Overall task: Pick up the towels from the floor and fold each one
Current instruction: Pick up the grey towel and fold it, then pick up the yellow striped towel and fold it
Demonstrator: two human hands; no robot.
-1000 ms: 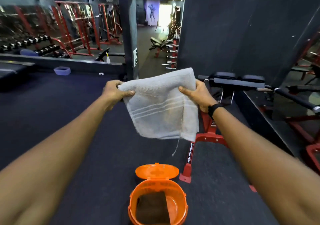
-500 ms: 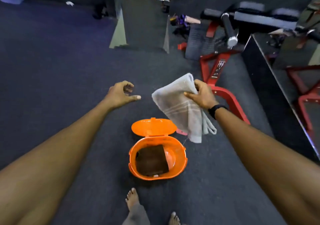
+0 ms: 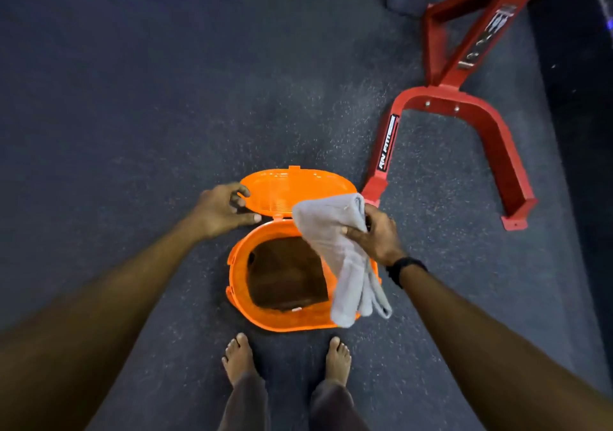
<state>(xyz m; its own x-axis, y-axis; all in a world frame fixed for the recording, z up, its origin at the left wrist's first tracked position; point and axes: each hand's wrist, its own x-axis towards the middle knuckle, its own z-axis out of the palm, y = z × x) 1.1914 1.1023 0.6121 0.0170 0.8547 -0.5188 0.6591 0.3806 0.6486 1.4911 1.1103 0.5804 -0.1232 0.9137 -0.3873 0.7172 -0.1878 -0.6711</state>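
The right hand [image 3: 376, 236] grips a folded grey towel [image 3: 338, 251], thumb pressed across the front of the bundle and fingers curled behind it. The towel hangs from that 1 grip, over the right side of the open orange basket [image 3: 265, 321], its lower layers dangling past the near right rim. The left hand [image 3: 220, 210] holds nothing; its fingers are loosely curled beside the edge of the basket's lid [image 3: 292, 188], which lies flipped back on the floor. Whether a fingertip touches the lid cannot be told.

The main risk is the fold coming undone. The layers at the bottom already splay into separate flaps, and a single pinch near the top gives them little support, so a quick drop could let the towel open or crumple as it lands. It could also snag on the rim and drape half outside, since the loose end hangs right at the basket's edge. A brown item [image 3: 285, 274] already lies inside, leaving an uneven bed. The bare feet [image 3: 238, 357] stand just in front of the basket, and a red steel frame [image 3: 464, 105] sits near on the right.
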